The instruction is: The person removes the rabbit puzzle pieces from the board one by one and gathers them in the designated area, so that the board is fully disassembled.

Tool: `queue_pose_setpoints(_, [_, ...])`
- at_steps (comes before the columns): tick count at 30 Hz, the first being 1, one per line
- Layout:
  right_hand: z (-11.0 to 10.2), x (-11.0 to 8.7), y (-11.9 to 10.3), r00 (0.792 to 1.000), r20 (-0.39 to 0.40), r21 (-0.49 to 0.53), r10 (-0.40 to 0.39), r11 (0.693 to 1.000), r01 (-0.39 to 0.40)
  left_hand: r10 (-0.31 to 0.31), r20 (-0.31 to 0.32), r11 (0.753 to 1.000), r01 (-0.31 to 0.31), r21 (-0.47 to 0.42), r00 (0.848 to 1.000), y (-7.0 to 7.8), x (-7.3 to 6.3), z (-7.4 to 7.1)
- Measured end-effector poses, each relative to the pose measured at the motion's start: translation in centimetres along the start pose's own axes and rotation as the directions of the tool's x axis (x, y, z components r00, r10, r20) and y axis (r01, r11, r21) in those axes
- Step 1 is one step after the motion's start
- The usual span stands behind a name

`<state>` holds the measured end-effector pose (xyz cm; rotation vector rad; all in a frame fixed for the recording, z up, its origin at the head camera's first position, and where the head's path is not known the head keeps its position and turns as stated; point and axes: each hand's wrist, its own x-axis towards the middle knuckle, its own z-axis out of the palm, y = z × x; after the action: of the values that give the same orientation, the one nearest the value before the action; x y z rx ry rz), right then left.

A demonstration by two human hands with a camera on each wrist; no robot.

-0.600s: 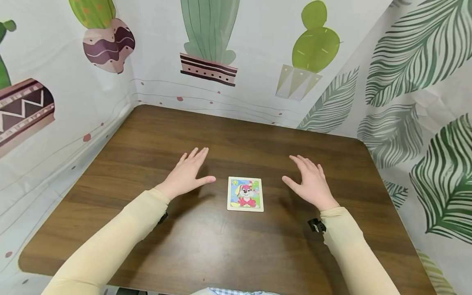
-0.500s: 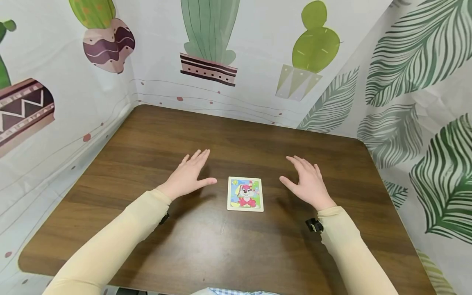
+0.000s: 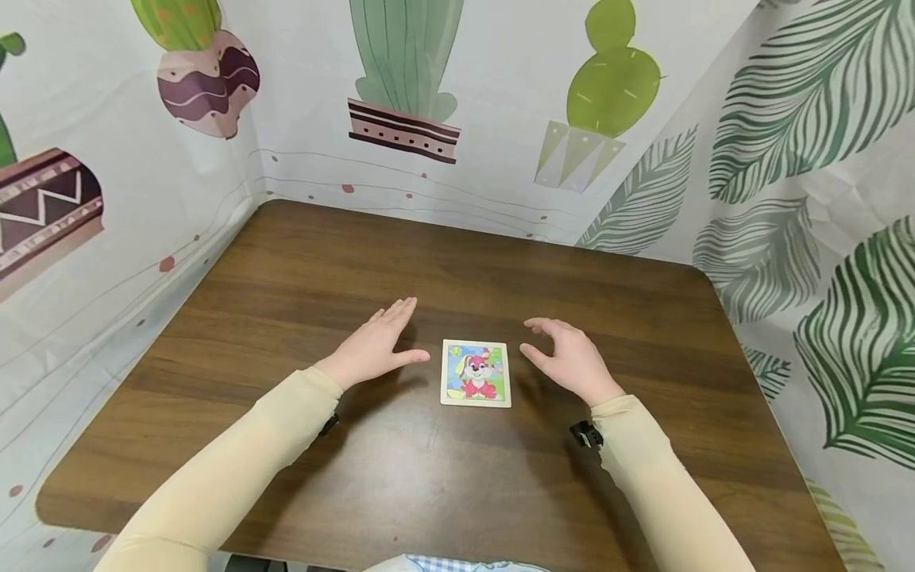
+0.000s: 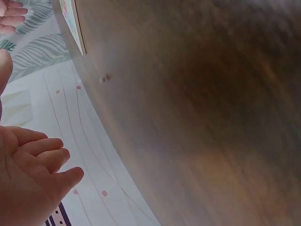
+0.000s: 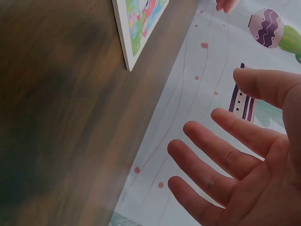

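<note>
A square picture puzzle (image 3: 476, 373) with a pale border lies flat on the table; a pink cartoon dog is printed on it. My left hand (image 3: 372, 345) hovers to its left, fingers extended and thumb pointing toward the puzzle. On the other side my right hand (image 3: 568, 357) hangs above the table, fingers slightly bent and thumb apart from them. Both hands hold nothing. The right wrist view shows the puzzle's pale edge (image 5: 123, 40) beyond the spread fingers (image 5: 221, 155). In the left wrist view, the puzzle's corner (image 4: 75, 28) appears at the top.
The brown wooden table (image 3: 343, 492) reaches back to a white cloth backdrop (image 3: 500, 79) printed with cacti and leaves. A thin pale mark (image 3: 433, 438) shows on the tabletop in front of the puzzle. Black bands (image 3: 586, 434) sit at the sleeve cuffs.
Both hands have moved inward toward the puzzle, the right one farther, its fingers now more bent. The puzzle stays in place on the table. The head view has shifted slightly.
</note>
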<state>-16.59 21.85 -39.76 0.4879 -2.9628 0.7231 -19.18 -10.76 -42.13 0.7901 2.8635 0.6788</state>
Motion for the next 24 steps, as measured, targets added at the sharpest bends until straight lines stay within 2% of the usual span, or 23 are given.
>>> queue_pose_setpoints(4, [0.5, 0.1, -0.2, 1.000, 0.016, 0.009, -0.003, 1.000, 0.003, -0.001, 0.014, 1.000, 0.002, -0.016, 1.000, 0.2, 0.0, 0.5])
queue_pose_setpoints(14, [1.3, 0.9, -1.4, 0.999, 0.015, 0.014, -0.030, 0.999, 0.030, 0.012, 0.069, 0.999, -0.015, 0.035, 0.998, 1.2, 0.3, 1.5])
queue_pose_setpoints(24, [2.4, 1.4, -2.3, 0.998, 0.053, 0.097, -0.028, 0.995, 0.023, 0.037, 0.185, 0.995, -0.054, 0.089, 0.982, 2.1, 0.7, 2.5])
